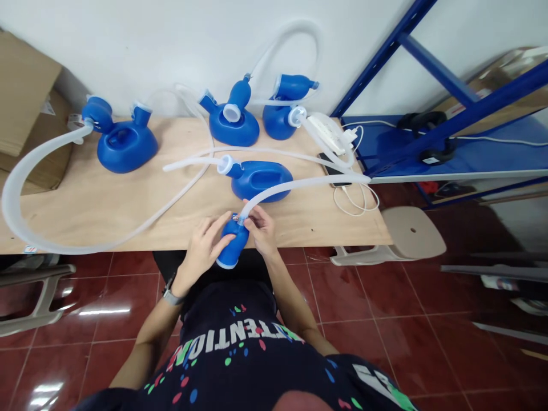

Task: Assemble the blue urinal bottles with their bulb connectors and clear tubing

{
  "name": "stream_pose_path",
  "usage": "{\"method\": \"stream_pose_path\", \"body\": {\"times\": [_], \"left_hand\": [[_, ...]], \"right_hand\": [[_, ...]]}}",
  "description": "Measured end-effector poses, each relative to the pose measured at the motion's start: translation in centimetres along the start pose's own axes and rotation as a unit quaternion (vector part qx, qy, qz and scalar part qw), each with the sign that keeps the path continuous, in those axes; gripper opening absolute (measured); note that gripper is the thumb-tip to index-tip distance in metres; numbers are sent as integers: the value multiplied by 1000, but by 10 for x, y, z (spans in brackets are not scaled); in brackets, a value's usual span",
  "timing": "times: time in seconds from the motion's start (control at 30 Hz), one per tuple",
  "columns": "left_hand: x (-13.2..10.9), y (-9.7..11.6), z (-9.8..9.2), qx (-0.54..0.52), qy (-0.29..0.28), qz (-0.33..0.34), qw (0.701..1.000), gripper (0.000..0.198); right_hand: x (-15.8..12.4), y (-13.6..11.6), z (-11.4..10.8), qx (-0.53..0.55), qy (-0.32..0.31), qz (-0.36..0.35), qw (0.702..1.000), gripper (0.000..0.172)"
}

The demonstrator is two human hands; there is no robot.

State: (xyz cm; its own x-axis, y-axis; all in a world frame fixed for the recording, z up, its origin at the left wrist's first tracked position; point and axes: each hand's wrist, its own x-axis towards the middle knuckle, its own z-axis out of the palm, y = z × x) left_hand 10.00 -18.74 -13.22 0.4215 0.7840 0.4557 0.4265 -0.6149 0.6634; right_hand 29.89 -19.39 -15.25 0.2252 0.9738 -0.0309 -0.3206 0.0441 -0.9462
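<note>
My left hand [208, 242] is wrapped round a blue plastic funnel cup [233, 249] with a pale rim, held at the table's front edge. Where the white flexible tube [295, 184] meets the cup's narrow neck, my right hand [262, 231] pinches the joint. A small metal clamp [235, 217] shows beside that neck, near my left fingertips. Just beyond my hands lies a blue urinal bottle [276, 170] on its side, with a white collar [224, 165] at its mouth. The tube runs right from the cup over this bottle and bends back near the table's right end.
Three more blue bottles [127, 149] [234, 127] [278, 121] with funnel cups and tubes stand along the wall. A power strip [327, 132], phone [334, 170] and white cable lie at the right. Cardboard boxes [29, 97], a blue shelf rack [440, 68] and a stool [411, 231] flank the wooden table [128, 208].
</note>
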Motion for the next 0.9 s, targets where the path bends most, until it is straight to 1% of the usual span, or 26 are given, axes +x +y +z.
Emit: {"method": "stream_pose_path", "body": {"times": [0.1,0.13,0.17,0.2,0.23,0.3,0.33,0.37,0.43,0.47,0.6,0.7,0.8,0.9], "left_hand": [[26,6,-10,9,-20,93,995,26],[32,7,-9,5,-14,115,993,23],[37,7,-7,2,-4,131,991,22],[40,6,-4,1,9,141,990,20],[42,6,0,3,22,145,989,19],[42,5,9,6,47,137,989,17],[42,4,13,6,54,129,990,17],[41,3,16,6,56,122,991,17],[40,0,20,4,48,117,992,19],[40,-2,20,4,41,123,992,20],[40,-15,14,16,3,178,984,25],[41,-20,10,16,-29,195,980,27],[44,-20,10,-16,-38,190,981,25],[49,-17,12,-62,-17,167,984,21]], "right_hand": [[-5,-2,0,-12,-25,-4,1000,64],[-7,-2,1,-11,-29,-11,999,64],[-10,0,2,-7,-36,-19,999,67],[-13,1,3,-3,-47,-30,998,75],[-16,3,4,-5,-60,-42,997,87],[-23,7,5,-40,-74,-54,995,115],[-26,8,5,-71,-70,-52,994,125],[-29,8,4,-104,-61,-48,992,129],[-33,7,2,-153,-50,-50,986,126],[-33,5,0,-163,-56,-62,983,125],[-29,-9,-8,-162,-115,-126,972,136],[-26,-18,-13,-167,-153,-125,966,135],[-26,-22,-17,-178,-169,-115,963,130],[-26,-20,-19,-164,-165,-107,967,117]]}}
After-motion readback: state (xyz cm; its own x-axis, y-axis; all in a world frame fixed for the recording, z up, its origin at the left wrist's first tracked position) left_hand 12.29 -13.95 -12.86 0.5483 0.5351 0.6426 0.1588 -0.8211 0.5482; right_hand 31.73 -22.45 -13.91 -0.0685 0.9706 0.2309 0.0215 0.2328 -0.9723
